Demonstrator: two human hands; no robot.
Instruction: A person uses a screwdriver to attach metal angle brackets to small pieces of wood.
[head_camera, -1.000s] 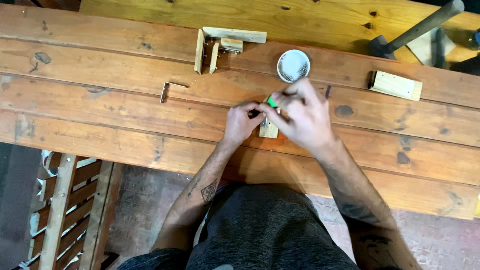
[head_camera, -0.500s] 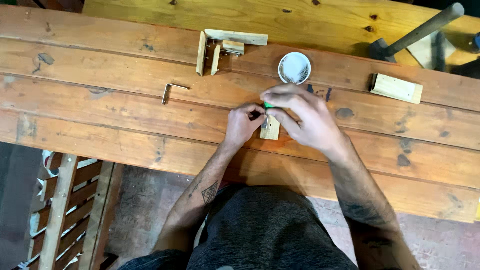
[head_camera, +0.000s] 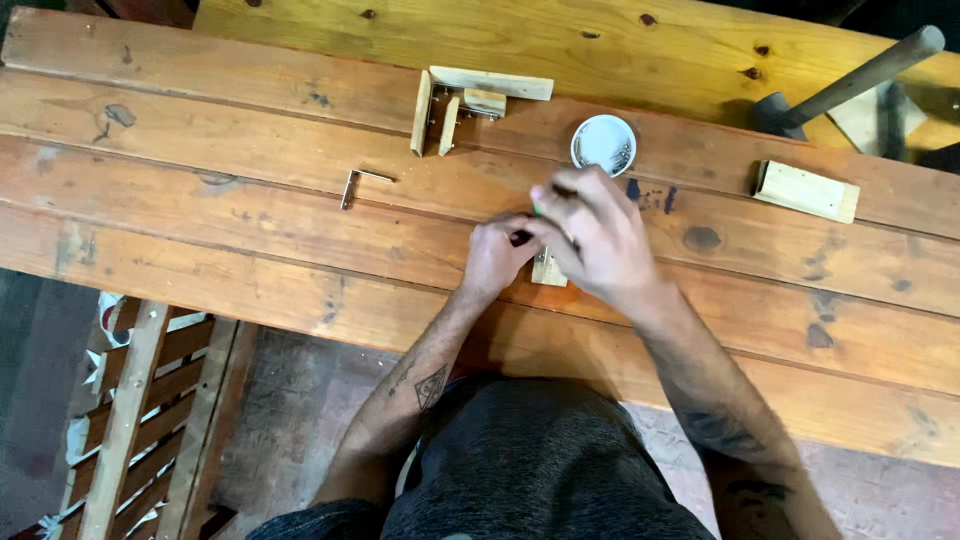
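Observation:
My left hand (head_camera: 497, 255) and my right hand (head_camera: 595, 235) meet over a small pale wooden block (head_camera: 548, 272) on the plank workbench (head_camera: 250, 230). The left hand pinches something small and dark against the block. The right hand is closed around a tool with a green handle (head_camera: 537, 209), mostly hidden by the fingers and blurred. Just beyond the right hand stands a small white round dish (head_camera: 603, 143) holding small metal pieces.
A set of joined wooden strips (head_camera: 470, 98) lies at the far middle. A metal L-bracket (head_camera: 357, 184) lies to the left, a pale wooden block (head_camera: 806, 191) to the right, and a hammer (head_camera: 850, 80) at the far right. Wooden slats (head_camera: 130, 420) stand below left.
My right hand has shifted a little up and left over the block, and the green handle is more covered by the fingers. The left hand stays at the block.

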